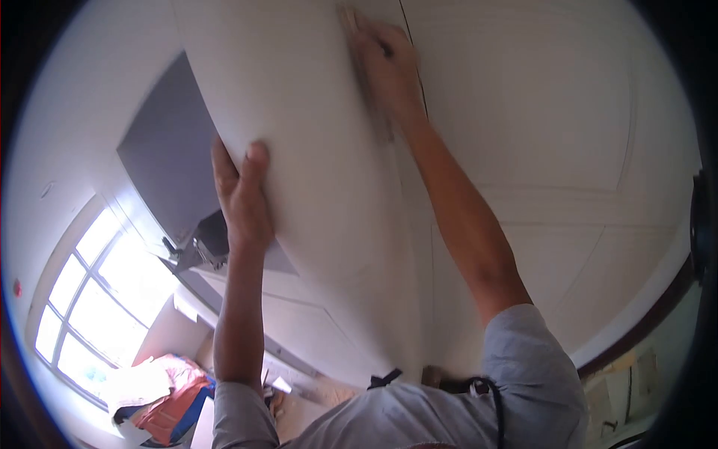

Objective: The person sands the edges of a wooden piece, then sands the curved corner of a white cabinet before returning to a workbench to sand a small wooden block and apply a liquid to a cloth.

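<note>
A long off-white panel (321, 202), perhaps a door, stands upright right in front of me. My left hand (245, 198) grips its left edge, the thumb on the face and the fingers at the rim. Higher up, my right hand (389, 67) is closed against the panel's right side, blurred by motion. Something thin and pale shows at its fingertips, and a dark spot shows on the hand. What it holds is too smeared to name.
A pale panelled surface (531, 142) fills the right side. At left are a grey panel (172, 150), a dark metal fitting (212, 239) and a bright barred window (97, 284). Orange and blue cloth (176, 393) lies heaped below the window.
</note>
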The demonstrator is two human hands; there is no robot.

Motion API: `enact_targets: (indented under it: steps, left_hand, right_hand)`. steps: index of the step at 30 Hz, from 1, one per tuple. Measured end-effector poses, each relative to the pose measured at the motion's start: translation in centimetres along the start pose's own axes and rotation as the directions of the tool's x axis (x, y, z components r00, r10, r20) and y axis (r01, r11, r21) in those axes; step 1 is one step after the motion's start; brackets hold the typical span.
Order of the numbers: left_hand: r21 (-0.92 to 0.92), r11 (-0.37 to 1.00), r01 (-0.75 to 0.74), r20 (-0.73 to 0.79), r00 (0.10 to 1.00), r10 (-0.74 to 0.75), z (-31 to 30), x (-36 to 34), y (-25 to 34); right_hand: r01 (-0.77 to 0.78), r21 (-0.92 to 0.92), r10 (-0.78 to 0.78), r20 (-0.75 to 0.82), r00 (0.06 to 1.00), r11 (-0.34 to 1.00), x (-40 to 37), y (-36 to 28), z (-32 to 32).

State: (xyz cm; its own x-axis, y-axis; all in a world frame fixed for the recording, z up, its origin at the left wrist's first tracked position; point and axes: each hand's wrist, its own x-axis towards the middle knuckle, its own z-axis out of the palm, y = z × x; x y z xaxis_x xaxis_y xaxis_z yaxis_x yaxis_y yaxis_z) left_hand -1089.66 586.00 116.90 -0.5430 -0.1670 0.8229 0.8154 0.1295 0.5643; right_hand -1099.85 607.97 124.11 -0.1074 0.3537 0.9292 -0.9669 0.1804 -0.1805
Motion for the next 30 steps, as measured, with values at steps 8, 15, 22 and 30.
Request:
enact_targets:
  steps: [8,15,22,30]
  left_hand:
    - [-0.057,0.997,-0.054,0.113,0.992,0.06,0.4,-0.2,0.3]
    - [0.013,0.997,-0.073,0.129,0.989,0.071,-0.8,-0.9,-1.0]
    - [0.261,0.953,-0.153,0.033,0.988,0.15,0.5,-2.5,-1.9]
    - [0.43,0.885,-0.176,0.025,0.983,0.183,-0.2,-2.8,-2.2]
  right_hand:
    - [0.05,-0.137,-0.05,0.004,0.999,0.989,-10.2,-1.5,-4.5]
    - [-0.053,-0.266,0.052,-0.011,0.999,0.963,-16.0,1.0,-6.9]
    - [-0.296,-0.252,0.28,-0.098,0.955,0.921,-22.0,3.1,-9.6]
    - [-0.319,-0.212,0.339,0.067,0.938,0.924,-28.0,-0.7,-11.9]
